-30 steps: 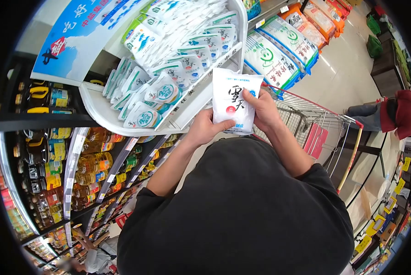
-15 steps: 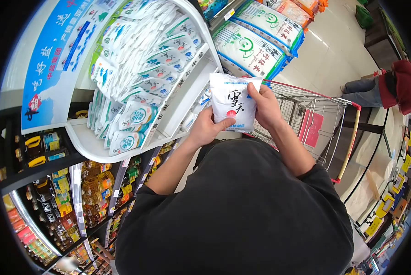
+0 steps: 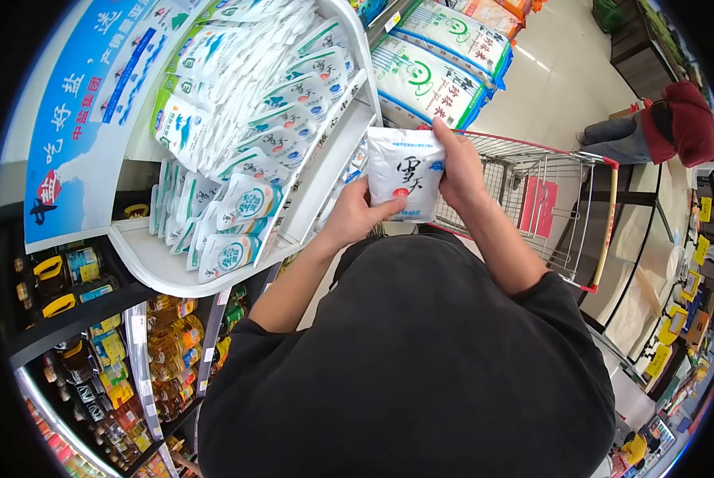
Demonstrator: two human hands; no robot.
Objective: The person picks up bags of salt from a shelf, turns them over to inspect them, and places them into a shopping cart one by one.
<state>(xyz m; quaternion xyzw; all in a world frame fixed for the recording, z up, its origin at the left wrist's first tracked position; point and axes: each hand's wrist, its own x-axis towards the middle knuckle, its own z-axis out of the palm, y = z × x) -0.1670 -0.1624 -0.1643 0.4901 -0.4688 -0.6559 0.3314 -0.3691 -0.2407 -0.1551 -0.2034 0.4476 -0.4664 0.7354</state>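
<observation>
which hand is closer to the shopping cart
Right. The right hand grips the right edge of the white bag, just in front of the shopping cart. The left hand holds the bag's lower left corner, on the display shelf side, farther from the cart.

I have one view only, from the head-worn camera. It looks steeply down and forward over the wearer's own chest, which fills the lower half of the frame. The lens is a wide fisheye, with dark corners and bent edges. The left hand (image 3: 355, 217) and right hand (image 3: 460, 171) sit close, upper centre, gripping a white packet (image 3: 403, 163). The display shelf (image 3: 159, 267) lies left and the shopping cart (image 3: 534, 207) right.
</observation>
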